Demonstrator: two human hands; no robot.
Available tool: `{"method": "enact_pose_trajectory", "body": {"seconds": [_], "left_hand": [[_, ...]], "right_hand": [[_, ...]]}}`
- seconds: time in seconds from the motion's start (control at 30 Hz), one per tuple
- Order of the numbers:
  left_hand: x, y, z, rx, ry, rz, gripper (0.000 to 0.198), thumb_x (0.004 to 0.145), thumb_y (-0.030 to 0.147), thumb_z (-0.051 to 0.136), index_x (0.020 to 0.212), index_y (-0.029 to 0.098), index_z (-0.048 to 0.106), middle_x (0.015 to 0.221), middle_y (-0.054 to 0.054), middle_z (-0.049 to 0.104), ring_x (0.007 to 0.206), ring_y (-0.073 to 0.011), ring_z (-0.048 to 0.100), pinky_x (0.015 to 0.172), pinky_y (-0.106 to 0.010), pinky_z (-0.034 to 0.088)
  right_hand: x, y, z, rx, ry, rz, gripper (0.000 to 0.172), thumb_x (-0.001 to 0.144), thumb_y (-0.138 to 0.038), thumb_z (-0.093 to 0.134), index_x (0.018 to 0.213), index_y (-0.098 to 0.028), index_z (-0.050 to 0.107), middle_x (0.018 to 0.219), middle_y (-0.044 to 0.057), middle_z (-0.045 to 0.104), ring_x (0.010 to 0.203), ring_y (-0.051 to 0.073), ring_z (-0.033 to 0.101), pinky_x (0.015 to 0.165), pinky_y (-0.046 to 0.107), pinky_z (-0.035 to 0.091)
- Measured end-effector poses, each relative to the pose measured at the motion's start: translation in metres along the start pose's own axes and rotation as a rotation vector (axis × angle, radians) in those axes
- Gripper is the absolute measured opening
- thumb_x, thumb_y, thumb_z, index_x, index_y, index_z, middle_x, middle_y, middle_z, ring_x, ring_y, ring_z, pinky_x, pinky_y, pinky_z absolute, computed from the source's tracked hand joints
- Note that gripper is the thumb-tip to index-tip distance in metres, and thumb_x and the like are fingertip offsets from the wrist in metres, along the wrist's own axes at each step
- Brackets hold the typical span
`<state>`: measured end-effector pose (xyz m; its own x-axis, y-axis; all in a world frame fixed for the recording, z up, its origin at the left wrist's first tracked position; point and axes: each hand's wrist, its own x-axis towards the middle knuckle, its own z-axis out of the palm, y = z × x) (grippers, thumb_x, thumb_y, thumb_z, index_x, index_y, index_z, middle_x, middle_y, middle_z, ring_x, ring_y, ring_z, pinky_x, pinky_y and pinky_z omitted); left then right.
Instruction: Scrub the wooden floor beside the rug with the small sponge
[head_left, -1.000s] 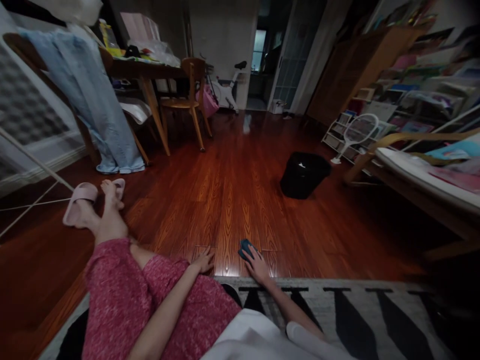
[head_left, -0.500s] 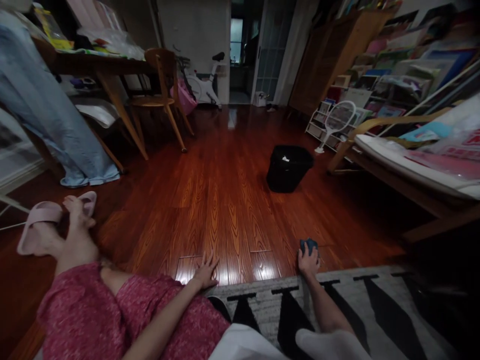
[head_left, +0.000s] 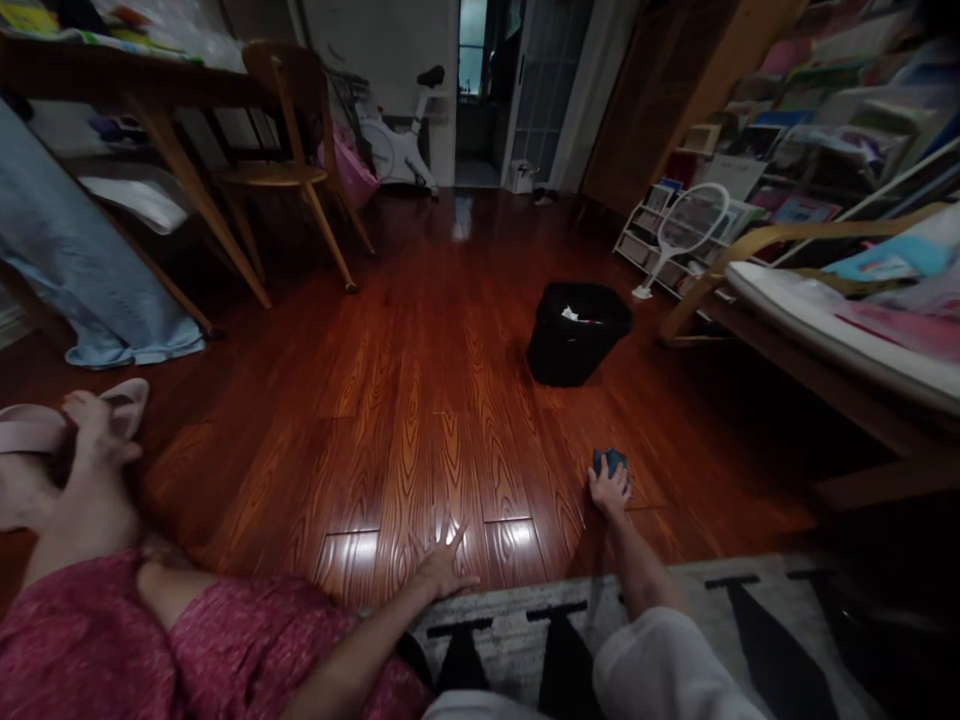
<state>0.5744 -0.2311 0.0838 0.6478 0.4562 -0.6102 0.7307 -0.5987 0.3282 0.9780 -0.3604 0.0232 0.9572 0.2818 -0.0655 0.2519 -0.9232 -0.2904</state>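
Note:
My right hand point(head_left: 611, 487) presses a crumpled dark blue cloth point(head_left: 610, 461) against the wooden floor, its fingers bent over the near side of it. Part of the cloth is hidden beneath the hand. My left hand point(head_left: 442, 565) lies on the glossy red-brown floor point(head_left: 427, 450) with fingers spread and nothing in it, close to the edge of a grey and black patterned rug point(head_left: 517, 610). Beyond the cloth stands a black bin point(head_left: 574, 345) with something white inside.
Bare feet with pink slippers point(head_left: 127, 405) rest at the left. A wooden chair point(head_left: 281, 175) and a table stand behind them, with light blue jeans point(head_left: 112, 270) hanging down. On the right are a cushioned seat point(head_left: 862, 330), a white racket-shaped object point(head_left: 686, 230) and crowded shelves.
My right hand and the cloth have slid forward over the floor. My left hand has shifted right with its fingers spread wider. The view has also moved.

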Motion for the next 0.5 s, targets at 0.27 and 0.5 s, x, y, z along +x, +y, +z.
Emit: {"method": "enact_pose_trajectory", "body": {"seconds": [0.27, 0.5], "left_hand": [[0.014, 0.008, -0.006, -0.042, -0.086, -0.061, 0.126, 0.060, 0.066, 0.076, 0.159, 0.035, 0.005, 0.165, -0.013, 0.018, 0.145, -0.0543, 0.012, 0.108, -0.079, 0.000], [0.019, 0.010, -0.006, -0.038, -0.068, -0.073, 0.132, 0.057, 0.062, 0.079, 0.158, 0.036, -0.001, 0.166, -0.013, 0.015, 0.147, -0.0539, 0.002, 0.105, -0.081, -0.004]], "right_hand": [[0.034, -0.069, 0.011, -0.030, -0.004, -0.046, 0.066, 0.101, -0.044, 0.017, 0.156, -0.008, 0.023, 0.160, 0.032, 0.013, 0.147, 0.033, 0.012, 0.111, 0.062, 0.018], [-0.008, -0.203, 0.065, -0.037, -0.122, -0.533, 0.057, 0.100, -0.042, 0.034, 0.154, -0.022, 0.034, 0.164, 0.014, 0.023, 0.149, 0.025, 0.018, 0.117, 0.050, 0.018]]}}
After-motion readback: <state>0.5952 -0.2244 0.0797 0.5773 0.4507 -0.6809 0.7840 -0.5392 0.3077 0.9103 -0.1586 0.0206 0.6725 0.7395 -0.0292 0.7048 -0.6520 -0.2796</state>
